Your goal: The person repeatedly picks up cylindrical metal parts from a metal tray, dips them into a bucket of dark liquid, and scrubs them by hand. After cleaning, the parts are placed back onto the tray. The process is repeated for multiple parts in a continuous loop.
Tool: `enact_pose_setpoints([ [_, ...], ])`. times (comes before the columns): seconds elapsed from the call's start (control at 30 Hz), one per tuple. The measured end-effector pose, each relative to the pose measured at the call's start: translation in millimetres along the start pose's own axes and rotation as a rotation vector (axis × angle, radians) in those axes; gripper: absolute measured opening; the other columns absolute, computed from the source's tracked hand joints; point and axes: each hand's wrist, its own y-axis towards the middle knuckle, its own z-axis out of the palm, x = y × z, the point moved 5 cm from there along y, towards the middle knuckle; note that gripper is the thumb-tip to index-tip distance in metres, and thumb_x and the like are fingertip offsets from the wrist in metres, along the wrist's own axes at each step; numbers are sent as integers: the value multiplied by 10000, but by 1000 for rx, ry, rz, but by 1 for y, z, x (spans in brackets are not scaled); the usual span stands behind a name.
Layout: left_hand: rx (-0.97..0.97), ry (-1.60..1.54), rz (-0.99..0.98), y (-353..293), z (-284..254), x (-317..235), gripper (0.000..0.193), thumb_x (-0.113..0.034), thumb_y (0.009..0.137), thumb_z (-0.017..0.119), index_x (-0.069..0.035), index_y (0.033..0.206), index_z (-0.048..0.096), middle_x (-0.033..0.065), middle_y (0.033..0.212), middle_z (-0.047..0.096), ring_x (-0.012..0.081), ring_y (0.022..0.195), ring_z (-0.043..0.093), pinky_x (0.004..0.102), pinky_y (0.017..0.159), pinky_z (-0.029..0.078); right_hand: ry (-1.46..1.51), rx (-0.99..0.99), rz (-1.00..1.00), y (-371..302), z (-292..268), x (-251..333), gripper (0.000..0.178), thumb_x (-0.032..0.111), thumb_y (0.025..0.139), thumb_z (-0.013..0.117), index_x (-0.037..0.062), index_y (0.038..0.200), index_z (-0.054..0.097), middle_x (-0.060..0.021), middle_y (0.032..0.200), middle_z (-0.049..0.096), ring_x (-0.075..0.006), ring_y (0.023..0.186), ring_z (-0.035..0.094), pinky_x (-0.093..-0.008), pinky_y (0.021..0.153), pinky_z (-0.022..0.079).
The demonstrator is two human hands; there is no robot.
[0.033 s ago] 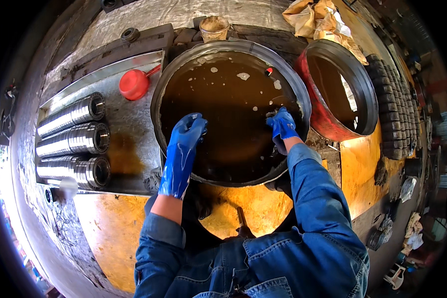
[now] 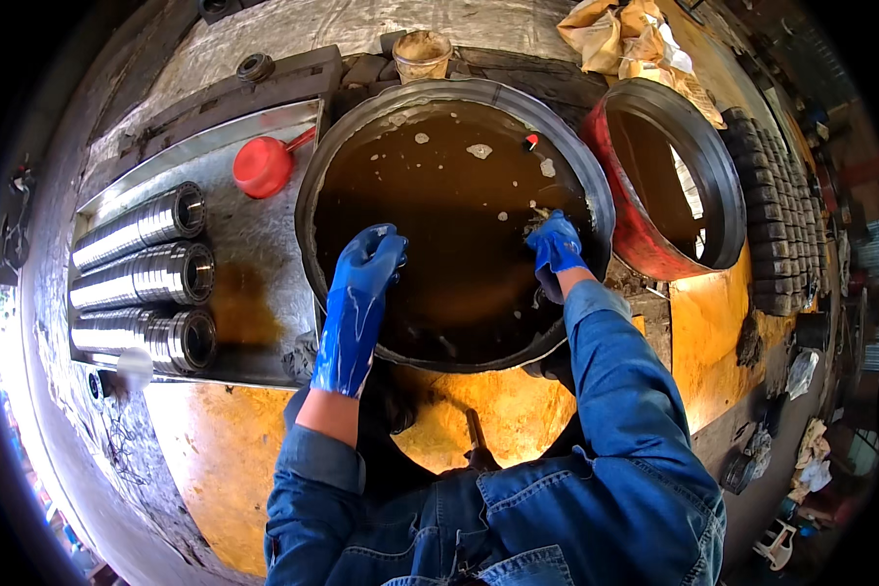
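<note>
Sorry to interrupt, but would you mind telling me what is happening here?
Someone's blue-gloved left hand and right hand are over a wide tub of brown liquid, both curled; what they hold, if anything, is unclear. To the left, three rows of metal rings lie in a tray with a red scoop.

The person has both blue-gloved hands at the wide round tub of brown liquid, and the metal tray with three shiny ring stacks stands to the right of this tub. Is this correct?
Not quite: the metal tray with three shiny ring stacks stands to the left of the tub, as the head view shows. The blue-gloved left hand and right hand are at the tub.
</note>
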Motion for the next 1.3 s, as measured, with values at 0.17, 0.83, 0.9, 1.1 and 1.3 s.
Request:
enact_pose_setpoints([
  [0.17,31,-83,-70,-1,15,-17,389,-287,1002,669,-78,1326,617,71,1154,739,166,989,685,297,807,514,-26,-46,-383,113,56,-11,352,355,822,683,58,984,781,-220,1065,740,-415,1034,708,-471,864,568],
  [0.83,4,-156,-69,-2,-2,-11,383,-290,1000,672,-83,1318,625,89,1176,738,193,1027,691,325,868,521,-192,-118,-563,-29,-28,200,436,405,877,697,111,1199,697,-220,1171,720,-400,1098,694,-501,938,559],
  [0.9,-7,-129,-86,-1,-4,-6,386,-297,1002,669,-85,1322,623,86,1173,739,197,1029,691,325,873,520,-224,-113,-508,-19,-48,209,430,389,881,704,124,1220,699,-205,1209,714,-386,1142,683,-491,978,541],
  [1.1,37,-131,-123,1,4,-7,385,-296,1011,652,-92,1335,619,78,1206,728,200,1077,681,330,898,514,-326,-208,-296,32,-89,174,537,345,850,722,111,1329,659,-179,1335,678,-362,1242,649,-479,1048,508],
  [1.3,72,-111,-150,-4,11,-8,414,-301,1013,638,-78,1360,602,89,1233,719,207,1107,671,348,950,501,-170,-100,-249,51,-41,140,673,300,803,719,32,1398,556,-218,1300,685,-411,1184,669,-510,997,535],
])
